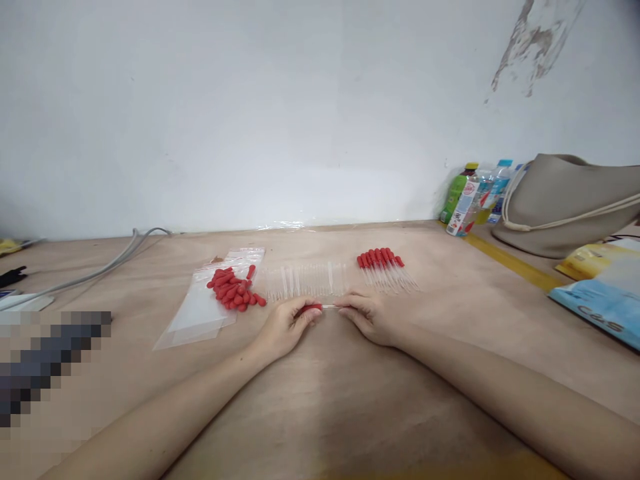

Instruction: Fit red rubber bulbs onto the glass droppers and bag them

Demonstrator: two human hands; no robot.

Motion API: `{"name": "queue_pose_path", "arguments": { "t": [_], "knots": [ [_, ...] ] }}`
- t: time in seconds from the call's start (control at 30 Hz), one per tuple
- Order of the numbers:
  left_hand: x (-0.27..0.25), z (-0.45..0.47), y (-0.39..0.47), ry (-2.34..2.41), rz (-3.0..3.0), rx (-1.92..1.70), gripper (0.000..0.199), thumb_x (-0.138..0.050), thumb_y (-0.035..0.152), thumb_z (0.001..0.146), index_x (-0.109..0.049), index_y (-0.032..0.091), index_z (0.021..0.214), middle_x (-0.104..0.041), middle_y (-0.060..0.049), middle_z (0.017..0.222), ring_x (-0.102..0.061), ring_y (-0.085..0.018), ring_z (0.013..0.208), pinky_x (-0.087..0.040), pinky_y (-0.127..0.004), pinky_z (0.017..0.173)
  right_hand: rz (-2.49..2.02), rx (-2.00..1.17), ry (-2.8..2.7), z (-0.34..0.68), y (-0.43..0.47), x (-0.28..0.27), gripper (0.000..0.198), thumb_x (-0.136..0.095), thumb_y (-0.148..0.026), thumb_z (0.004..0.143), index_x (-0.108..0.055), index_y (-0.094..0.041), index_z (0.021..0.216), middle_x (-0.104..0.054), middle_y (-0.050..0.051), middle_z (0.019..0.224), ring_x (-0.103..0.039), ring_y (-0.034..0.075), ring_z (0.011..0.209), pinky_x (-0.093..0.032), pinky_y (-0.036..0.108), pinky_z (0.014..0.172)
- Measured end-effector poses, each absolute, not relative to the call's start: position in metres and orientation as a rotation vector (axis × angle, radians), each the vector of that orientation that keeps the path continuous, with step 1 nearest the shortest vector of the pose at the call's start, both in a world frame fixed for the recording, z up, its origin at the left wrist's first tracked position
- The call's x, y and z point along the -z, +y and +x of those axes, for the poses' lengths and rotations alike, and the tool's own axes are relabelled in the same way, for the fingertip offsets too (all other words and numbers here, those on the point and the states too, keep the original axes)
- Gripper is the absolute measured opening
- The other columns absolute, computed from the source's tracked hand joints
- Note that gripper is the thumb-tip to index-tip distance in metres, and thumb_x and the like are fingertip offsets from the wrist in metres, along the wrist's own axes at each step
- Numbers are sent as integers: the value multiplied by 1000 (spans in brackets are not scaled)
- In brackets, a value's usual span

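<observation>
Between the fingers of my left hand (291, 325) is a red rubber dropper bulb (313, 307). My right hand (369, 317) pinches a thin clear dropper tube (329, 307) that lies level and meets the bulb at its left end; how deep it sits in the bulb is hidden. Just beyond my hands lies a row of clear glass tubes (300, 280). Loose red bulbs (233, 290) are heaped on plastic zip bags (193, 313) to the left. On the right, droppers with red bulbs fitted (383, 260) lie side by side, tips toward me.
A grey cable (115, 263) runs across the left of the wooden table (320, 413). At the back right stand several bottles (465, 200) and a grey bag (570, 200). A blue and yellow packet (600, 300) lies at the right edge. A white wall (300, 120) closes the back.
</observation>
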State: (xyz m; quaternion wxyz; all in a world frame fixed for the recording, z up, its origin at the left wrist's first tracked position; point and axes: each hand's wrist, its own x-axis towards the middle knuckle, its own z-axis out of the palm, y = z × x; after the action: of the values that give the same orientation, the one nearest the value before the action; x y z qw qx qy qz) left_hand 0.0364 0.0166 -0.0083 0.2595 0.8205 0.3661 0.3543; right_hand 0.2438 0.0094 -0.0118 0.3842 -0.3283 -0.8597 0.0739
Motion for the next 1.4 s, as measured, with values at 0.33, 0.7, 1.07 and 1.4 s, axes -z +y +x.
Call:
{"name": "queue_pose_path", "arguments": {
  "t": [0.33,0.7,1.07,1.4],
  "knots": [
    [11,36,14,1008,2328,-893,19,-48,30,83,-63,17,86,-63,0,69,-56,-11,61,-44,-19,57,-823,-113,-2293,249,15,17,21,-43,-19,84,-63,-18,89,-57,4,76,-51,13,70,-40,26,65],
    [13,34,13,968,2397,-811,20,-48,31,83,-61,18,91,-65,-1,79,-57,-12,67,-45,-22,61,-830,193,-2468,246,5,6,25,-34,-20,87,-58,-15,82,-59,3,68,-47,11,57,-29,27,62],
    [8,35,11,910,2546,-837,18,-46,27,84,-61,18,88,-65,-1,76,-57,-12,67,-43,-23,63,-1000,-114,-2529,235,3,3,24,-37,-18,86,-58,-17,74,-64,1,70,-53,11,60,-28,29,70],
    [7,32,16,875,2643,-876,17,-45,22,84,-57,18,95,-62,-4,85,-57,-14,75,-45,-25,68,-1083,-173,-2533,233,-2,-8,22,-39,-22,84,-59,-16,76,-65,4,78,-55,14,66,-35,26,62]
  ]
}}
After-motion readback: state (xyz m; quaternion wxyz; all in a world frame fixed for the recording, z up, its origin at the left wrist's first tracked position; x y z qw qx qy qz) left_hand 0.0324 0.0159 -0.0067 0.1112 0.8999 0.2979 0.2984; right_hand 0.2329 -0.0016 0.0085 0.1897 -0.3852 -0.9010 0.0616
